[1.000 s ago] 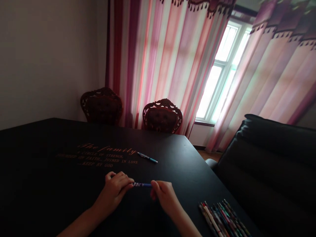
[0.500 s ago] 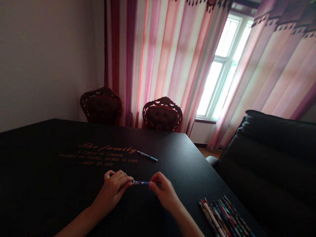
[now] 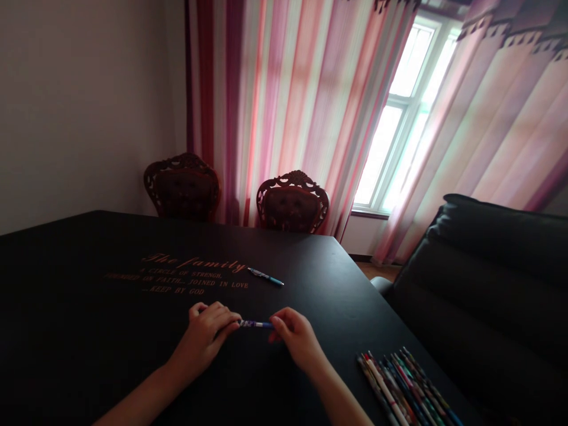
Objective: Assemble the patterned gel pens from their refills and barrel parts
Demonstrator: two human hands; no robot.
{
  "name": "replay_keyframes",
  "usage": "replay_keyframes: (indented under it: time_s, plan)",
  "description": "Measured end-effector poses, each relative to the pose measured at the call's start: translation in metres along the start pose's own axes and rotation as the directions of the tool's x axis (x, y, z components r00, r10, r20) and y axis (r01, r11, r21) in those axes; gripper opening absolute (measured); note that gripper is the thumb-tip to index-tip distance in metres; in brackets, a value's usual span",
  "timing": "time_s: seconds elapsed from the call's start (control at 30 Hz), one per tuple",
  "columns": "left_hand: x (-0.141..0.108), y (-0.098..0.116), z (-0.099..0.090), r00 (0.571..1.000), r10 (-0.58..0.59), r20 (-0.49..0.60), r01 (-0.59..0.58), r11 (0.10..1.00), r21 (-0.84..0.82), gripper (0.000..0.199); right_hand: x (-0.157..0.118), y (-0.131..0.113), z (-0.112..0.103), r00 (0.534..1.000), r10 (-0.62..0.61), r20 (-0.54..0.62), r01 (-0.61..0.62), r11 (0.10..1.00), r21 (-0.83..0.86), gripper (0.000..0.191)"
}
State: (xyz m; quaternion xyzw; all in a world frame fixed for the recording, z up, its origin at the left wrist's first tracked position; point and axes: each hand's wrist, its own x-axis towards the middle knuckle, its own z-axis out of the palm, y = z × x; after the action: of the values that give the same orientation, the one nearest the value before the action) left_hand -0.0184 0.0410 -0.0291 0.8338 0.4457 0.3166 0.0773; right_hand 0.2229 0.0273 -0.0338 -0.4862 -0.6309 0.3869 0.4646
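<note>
While the left hand (image 3: 209, 329) grips one end of a thin, blue pen with a purple-and-white pattern (image 3: 249, 323), the right hand (image 3: 296, 338) pinches its blue end with thumb and finger. Held at both ends, the pen probably cannot wobble or roll. It lies crosswise between the hands, low over the smooth black tabletop (image 3: 110, 349); I cannot tell if it touches. One slim teal pen with a silvery end (image 3: 266, 276) lies just beyond, by the gold printed words (image 3: 190, 265). Many mixed-colour pens (image 3: 406, 387) lie side by side at the right, perhaps so they are easy to reach.
</note>
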Motion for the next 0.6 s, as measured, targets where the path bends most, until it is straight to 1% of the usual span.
replay_keyframes:
  time_s: [0.1, 0.2, 0.3, 0.4, 0.5, 0.6]
  plan:
    - [0.001, 0.001, 0.0, 1.0, -0.005, -0.001, 0.005, 1.0, -0.012, 0.015, 0.001, 0.0, 0.001, 1.0, 0.012, 0.024, -0.013, 0.999, 0.04, 0.027]
    - [0.001, 0.0, -0.003, 1.0, -0.006, 0.003, 0.007, 1.0, -0.009, 0.015, 0.004, 0.002, -0.003, 0.999, 0.028, 0.019, -0.029, 0.998, 0.049, 0.029]
    - [0.001, -0.004, -0.006, 0.999, -0.005, -0.033, 0.006, 0.999, 0.034, 0.016, 0.01, 0.004, -0.013, 0.997, 0.024, -0.077, -0.021, 0.999, 0.039, 0.028]
    - [0.002, -0.012, -0.01, 0.997, 0.025, -0.069, -0.018, 0.995, 0.1, 0.02, 0.014, 0.007, -0.025, 0.987, 0.043, -0.153, -0.038, 0.999, 0.03, 0.029]
    - [0.002, -0.015, -0.012, 0.995, 0.076, -0.058, -0.067, 0.986, 0.156, 0.025, 0.016, 0.01, -0.032, 0.981, 0.054, -0.185, -0.054, 0.999, 0.005, 0.032]
    - [0.002, -0.011, -0.016, 0.992, 0.123, -0.024, -0.116, 0.973, 0.197, 0.029, 0.015, 0.012, -0.034, 0.977, 0.042, -0.207, -0.048, 0.999, -0.023, 0.037]
